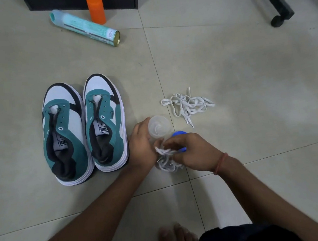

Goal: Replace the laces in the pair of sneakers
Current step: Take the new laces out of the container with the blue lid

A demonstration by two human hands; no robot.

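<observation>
Two teal-and-white sneakers, the left sneaker [64, 136] and the right sneaker [105, 124], stand side by side on the tiled floor [247, 71], toes pointing away, with no laces in their eyelets. Just to their right both hands meet over a clear jar [158, 128] lying on its side. The left hand [140, 146] rests against the jar, its fingers curled round the near side of it. The right hand [192, 152] pinches a bundle of white laces [166, 158] with curled fingers at the mouth of the jar; part of the bundle hangs below the hands onto the floor. A blue lid [178, 135] shows just behind the right hand's knuckles. A red thread [220, 164] circles the right wrist.

A second tangle of loose laces [188, 104] lies on the floor near the jar, beyond and to its right. Farther off, a teal spray can [85, 28] lies on its side beside an upright orange cylinder [96, 9]. A bare foot [176, 238] shows at the bottom edge.
</observation>
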